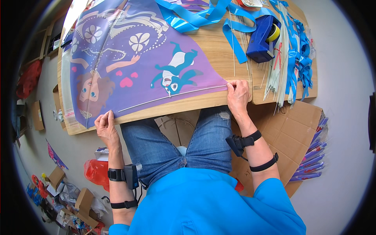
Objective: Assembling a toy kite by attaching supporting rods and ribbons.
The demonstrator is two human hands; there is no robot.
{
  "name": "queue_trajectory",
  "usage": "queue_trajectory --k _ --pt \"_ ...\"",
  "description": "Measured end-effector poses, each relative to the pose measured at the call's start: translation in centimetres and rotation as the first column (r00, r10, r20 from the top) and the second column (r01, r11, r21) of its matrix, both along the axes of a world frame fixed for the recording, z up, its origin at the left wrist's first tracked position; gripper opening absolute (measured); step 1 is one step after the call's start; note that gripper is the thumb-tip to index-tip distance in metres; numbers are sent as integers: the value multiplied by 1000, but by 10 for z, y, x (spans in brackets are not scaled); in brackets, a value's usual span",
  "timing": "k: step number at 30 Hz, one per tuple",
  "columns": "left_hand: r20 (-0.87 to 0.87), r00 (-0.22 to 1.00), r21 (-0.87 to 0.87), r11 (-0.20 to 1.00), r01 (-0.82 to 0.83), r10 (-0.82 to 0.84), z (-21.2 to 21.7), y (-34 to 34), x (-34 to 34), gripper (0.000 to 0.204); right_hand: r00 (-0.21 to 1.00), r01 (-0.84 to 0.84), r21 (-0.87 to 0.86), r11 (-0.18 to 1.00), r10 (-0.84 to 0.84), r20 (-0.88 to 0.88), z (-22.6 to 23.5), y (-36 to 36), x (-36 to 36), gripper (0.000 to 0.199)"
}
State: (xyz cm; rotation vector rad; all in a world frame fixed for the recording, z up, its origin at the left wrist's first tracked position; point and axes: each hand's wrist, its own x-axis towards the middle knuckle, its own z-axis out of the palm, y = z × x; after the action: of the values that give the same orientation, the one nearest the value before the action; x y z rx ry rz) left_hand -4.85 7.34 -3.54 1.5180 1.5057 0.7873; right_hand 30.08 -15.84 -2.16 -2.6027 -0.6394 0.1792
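Observation:
A purple kite (137,88) lies spread over the wooden table, printed with a cartoon girl, a blue animal and pink hearts. One thin white rod (147,102) runs along its near edge, and another rod (102,53) runs up through the girl print. At the near left part of that edge, my left hand (106,127) is closed, thumb and fingertips pinching the sheet. My right hand (239,98) pinches the right corner, where the near rod ends; its fingertips hide that end.
Blue ribbon (188,21) lies across the table's far side. A blue tape dispenser (260,43) with yellow tape stands at the far right, beside a bundle of white rods (279,70) and more ribbon. Cardboard (280,135) leans below the table's right end.

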Motion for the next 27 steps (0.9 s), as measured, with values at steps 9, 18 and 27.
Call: queue_trajectory --k 9,18,27 --pt "-5 1000 -4 1000 -4 4 0 -1 -1 16 1000 5 13 1000 -5 -27 0 -1 0 11" --pt "18 1000 -9 1000 -13 13 -3 0 -1 15 1000 12 12 1000 -12 -11 0 0 -1 11" --pt "-1 1000 50 999 12 -12 -1 -1 0 14 997 -27 27 999 25 76 -3 -1 -1 12"
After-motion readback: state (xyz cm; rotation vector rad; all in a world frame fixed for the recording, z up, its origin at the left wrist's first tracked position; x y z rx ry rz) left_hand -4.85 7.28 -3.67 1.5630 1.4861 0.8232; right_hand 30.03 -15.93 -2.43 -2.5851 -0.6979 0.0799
